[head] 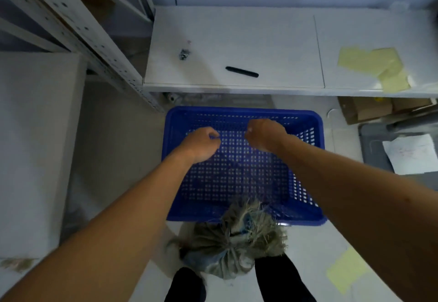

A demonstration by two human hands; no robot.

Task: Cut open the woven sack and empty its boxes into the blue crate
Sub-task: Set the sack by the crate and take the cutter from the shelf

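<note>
A blue perforated crate (308,216) stands on the floor in front of me, with nothing visible inside. The woven sack (234,247) stands upright between my legs against the crate's near rim, its frayed mouth bunched and tied with cord. Both arms reach out over the crate. My left hand (201,144) and my right hand (265,134) hover above its middle with fingers curled in; nothing shows in either. A black pen-like tool (241,72) lies on the white table beyond the crate.
A white table (237,40) carries a small metal item (184,53) and yellow paper sheets (376,67). A metal shelf rack (78,29) rises at left, next to a large white box (35,147). Cardboard boxes (369,109) and a grey bin (374,145) are at right.
</note>
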